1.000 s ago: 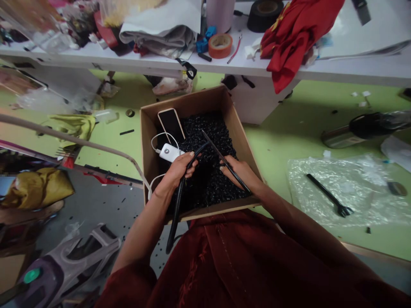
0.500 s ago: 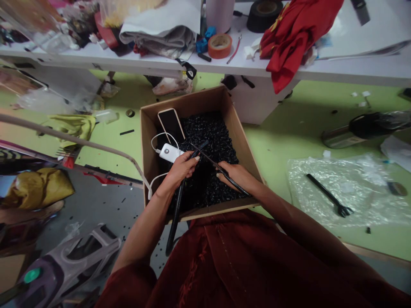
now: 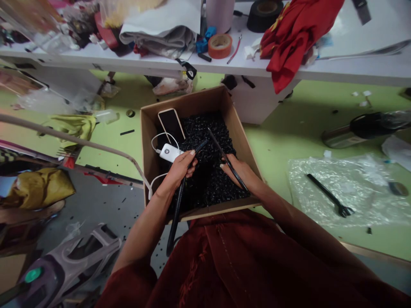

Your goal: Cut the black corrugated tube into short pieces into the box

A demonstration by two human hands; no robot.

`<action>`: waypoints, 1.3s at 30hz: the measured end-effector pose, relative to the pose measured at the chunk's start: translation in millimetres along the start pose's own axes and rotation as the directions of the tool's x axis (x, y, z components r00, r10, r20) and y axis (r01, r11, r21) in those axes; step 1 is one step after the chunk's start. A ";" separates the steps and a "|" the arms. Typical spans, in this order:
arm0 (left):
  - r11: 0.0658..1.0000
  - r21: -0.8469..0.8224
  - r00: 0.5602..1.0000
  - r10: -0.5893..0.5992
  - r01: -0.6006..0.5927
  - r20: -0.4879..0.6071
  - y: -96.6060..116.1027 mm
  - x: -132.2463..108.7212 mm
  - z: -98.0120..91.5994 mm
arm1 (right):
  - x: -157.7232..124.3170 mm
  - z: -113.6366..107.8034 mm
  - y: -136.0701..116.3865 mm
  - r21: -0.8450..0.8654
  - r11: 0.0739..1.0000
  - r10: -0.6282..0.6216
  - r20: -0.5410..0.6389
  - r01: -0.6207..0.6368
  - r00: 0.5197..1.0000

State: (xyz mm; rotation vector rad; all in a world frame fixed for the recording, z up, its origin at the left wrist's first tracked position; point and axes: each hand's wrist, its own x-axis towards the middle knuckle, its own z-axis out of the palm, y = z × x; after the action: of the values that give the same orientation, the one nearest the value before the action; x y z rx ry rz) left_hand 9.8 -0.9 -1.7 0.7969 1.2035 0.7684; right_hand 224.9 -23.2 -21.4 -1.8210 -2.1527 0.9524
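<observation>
Over an open cardboard box (image 3: 247,147), my left hand (image 3: 183,166) is closed round a long black corrugated tube (image 3: 179,209). One end of the tube points up and right past my fingers; the rest hangs down over the box's near wall. My right hand (image 3: 237,169) grips a slim, dark, blade-like tool (image 3: 218,143) with a long black handle lying towards my wrist. Its tip is apart from the tube, up and to the right of it. Below both hands, small black pieces (image 3: 208,196) fill the box. A phone (image 3: 171,124) and a white cabled device (image 3: 170,152) rest on them.
Behind the box runs a white shelf (image 3: 160,64) with orange tape (image 3: 220,45), a black roll (image 3: 265,15) and red cloth (image 3: 295,38). At right lie a flask (image 3: 353,130) and a black split-ended piece (image 3: 329,194) on clear plastic (image 3: 302,171). A grey cable (image 3: 80,139) crosses at left.
The slim tool has moved right and off the tube, its tip now pointing more upward. My right hand has turned and risen a little; my left has shifted slightly down-left along the tube.
</observation>
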 end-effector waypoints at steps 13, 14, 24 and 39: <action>0.998 -0.049 0.999 0.034 -0.035 -0.013 2.8 -3.1 -1.1 | -0.9 -1.6 -1.5 0.029 0.999 -0.033 0.019 0.033 0.999; 0.998 -0.052 0.999 0.034 -0.035 -0.012 3.0 -3.2 -1.1 | -0.9 -1.3 -1.2 0.040 0.999 -0.031 0.018 0.031 0.999; 0.997 -0.074 0.999 0.033 -0.033 -0.013 5.5 -4.6 0.2 | -2.1 0.9 1.1 0.116 0.990 -0.091 0.072 0.082 0.993; 0.999 -0.047 0.999 0.024 -0.022 0.030 5.8 -5.3 0.4 | -2.2 2.1 0.5 0.115 0.986 -0.130 0.040 0.124 0.991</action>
State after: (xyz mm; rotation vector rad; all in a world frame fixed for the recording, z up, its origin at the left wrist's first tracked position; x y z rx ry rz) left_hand 8.8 -2.4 5.9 0.7826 1.1471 0.7980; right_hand 224.8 -26.0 -22.8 -1.6052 -2.1653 1.0729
